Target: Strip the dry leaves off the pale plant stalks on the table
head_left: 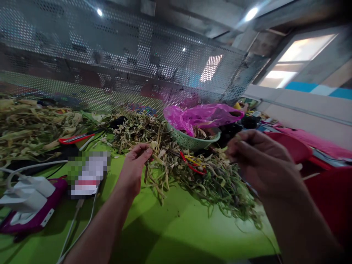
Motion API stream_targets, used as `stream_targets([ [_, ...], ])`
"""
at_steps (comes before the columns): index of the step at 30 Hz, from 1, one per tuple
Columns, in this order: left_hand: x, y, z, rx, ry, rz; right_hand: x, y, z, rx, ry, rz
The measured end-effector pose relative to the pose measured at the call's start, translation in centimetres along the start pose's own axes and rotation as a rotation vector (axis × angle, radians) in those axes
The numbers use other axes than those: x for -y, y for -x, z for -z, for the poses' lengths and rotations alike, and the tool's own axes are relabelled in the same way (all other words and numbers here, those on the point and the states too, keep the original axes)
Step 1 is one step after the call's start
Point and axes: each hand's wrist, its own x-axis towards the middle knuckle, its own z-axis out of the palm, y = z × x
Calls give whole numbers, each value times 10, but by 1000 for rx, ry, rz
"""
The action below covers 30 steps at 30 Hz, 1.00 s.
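My left hand (134, 161) pinches a small bundle of dry, yellowish plant strips (162, 172) between thumb and fingers; their loose ends hang over the green table (154, 227). To the right, my right hand (261, 157) is raised with its fingertips pressed together, and anything between them is too blurred to make out. Below and between the hands lies a tangled heap of greenish plant strips (220, 189). A red and yellow looped object (192, 163) rests on it. Drier brown plant scraps (134, 128) are piled behind my left hand.
A pale green basket (189, 142) with a magenta plastic bag (203, 115) stands behind the heaps. At left are a red-handled cutter (75, 139), a phone (92, 172) with a cable, and a purple power strip (52, 200) with white plugs. A perforated panel (123, 62) rises behind.
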Motion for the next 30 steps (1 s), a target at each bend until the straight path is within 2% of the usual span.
stream_targets([
  [2, 0, 0, 1, 0, 3, 5, 23, 1, -1, -33, -31, 79],
  [4, 0, 0, 1, 7, 4, 8, 43, 2, -3, -126, -38, 224],
  [6, 0, 0, 1, 16, 4, 11, 52, 1, -6, -192, -16, 313],
  [7, 0, 1, 1, 20, 2, 18, 52, 1, -9, -188, 8, 301],
  [9, -1, 2, 0, 36, -3, 35, 39, -2, -16, -84, 83, 162],
  [11, -2, 4, -1, 76, -21, 49, 13, -4, -27, 154, 149, -26],
  [15, -4, 8, -4, 172, -31, 138, -41, -8, -52, 313, 214, -166],
  [19, -3, 11, -8, 233, -14, 189, -65, -6, -67, 372, 297, -95],
  [25, 5, 9, -13, 233, -116, 155, -71, 4, -76, 354, 487, 113],
  [30, 9, 6, -11, 186, -223, 95, -75, 7, -77, 344, 526, 144],
])
